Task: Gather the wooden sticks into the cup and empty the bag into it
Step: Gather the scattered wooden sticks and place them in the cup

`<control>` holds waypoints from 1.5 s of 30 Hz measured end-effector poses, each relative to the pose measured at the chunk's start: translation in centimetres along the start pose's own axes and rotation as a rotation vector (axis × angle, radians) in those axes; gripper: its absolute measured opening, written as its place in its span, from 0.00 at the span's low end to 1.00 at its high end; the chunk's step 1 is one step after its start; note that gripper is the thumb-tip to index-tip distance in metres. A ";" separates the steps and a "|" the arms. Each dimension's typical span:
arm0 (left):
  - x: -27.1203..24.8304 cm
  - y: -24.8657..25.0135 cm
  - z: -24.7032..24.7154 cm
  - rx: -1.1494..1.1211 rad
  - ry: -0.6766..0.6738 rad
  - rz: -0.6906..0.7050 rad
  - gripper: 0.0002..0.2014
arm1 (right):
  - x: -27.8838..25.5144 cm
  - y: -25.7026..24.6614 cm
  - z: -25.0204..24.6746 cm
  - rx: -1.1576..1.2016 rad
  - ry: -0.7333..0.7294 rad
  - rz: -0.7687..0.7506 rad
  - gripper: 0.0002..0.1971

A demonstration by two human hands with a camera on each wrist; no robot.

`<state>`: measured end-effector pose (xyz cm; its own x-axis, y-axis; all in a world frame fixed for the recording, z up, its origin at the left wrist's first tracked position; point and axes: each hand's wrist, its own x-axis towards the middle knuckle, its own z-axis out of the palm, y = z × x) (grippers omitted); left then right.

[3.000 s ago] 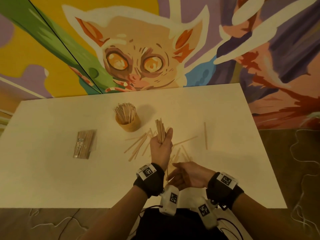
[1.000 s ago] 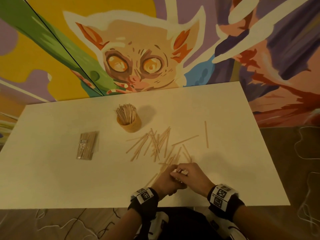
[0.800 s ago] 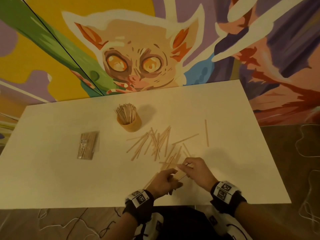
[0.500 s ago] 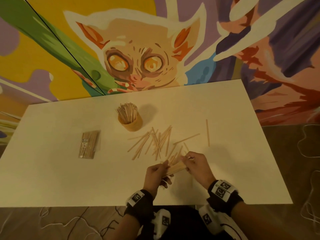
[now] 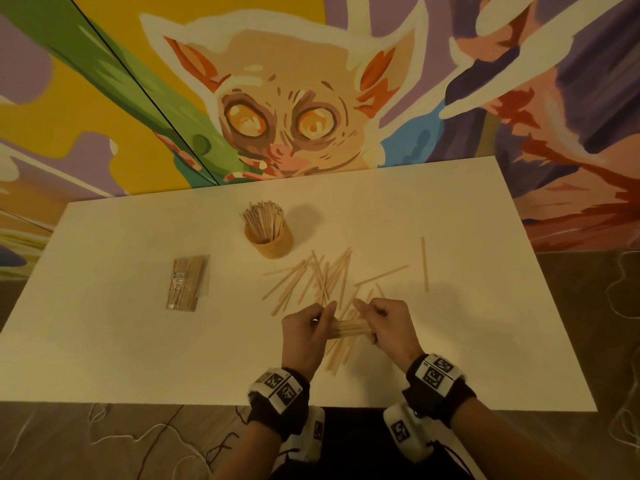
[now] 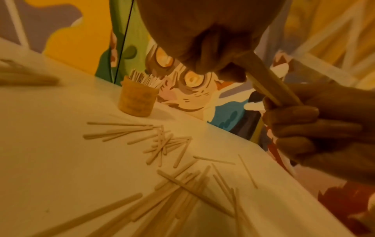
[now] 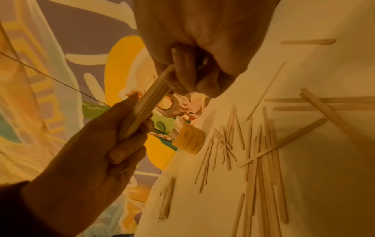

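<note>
— What colour is the bundle of sticks in the grip?
— Pale tan wood, like the loose sticks beyond it on the cream-white table.
— And further off?
— A honey-brown cup; the wall mural is yellow, green, purple.

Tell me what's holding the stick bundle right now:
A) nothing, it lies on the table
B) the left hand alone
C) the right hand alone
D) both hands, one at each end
D: the head view shows the bundle of sticks lifted above the table, with the left hand gripping one end and the right hand gripping the other, fingers curled round it.
</note>
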<state>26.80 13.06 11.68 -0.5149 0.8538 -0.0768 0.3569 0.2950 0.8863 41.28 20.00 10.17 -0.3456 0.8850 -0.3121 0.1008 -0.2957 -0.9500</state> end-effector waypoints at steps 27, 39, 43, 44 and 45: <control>4.2 -2.4 -9.1 -0.380 0.109 -0.355 0.15 | 6.1 -3.6 11.3 -0.121 -0.060 -0.061 0.26; 12.1 -7.7 -14.0 -0.471 0.017 -0.519 0.15 | 21.5 -11.3 13.0 -0.711 -0.039 -0.430 0.23; 13.6 -9.7 -14.6 -0.440 -0.090 -0.542 0.14 | 26.0 -13.7 15.5 -1.094 -0.140 -0.505 0.21; 13.9 -10.2 -14.6 -0.431 -0.107 -0.545 0.13 | 26.4 -14.0 16.7 -1.217 -0.202 -0.515 0.20; 14.3 -10.5 -14.6 -0.427 -0.123 -0.550 0.13 | 26.6 -14.1 17.9 -1.331 -0.268 -0.517 0.20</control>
<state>4.28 15.90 7.92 -0.4322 0.6790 -0.5934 -0.2798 0.5245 0.8041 13.91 41.30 15.51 -0.7564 0.6507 -0.0672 0.6359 0.7074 -0.3086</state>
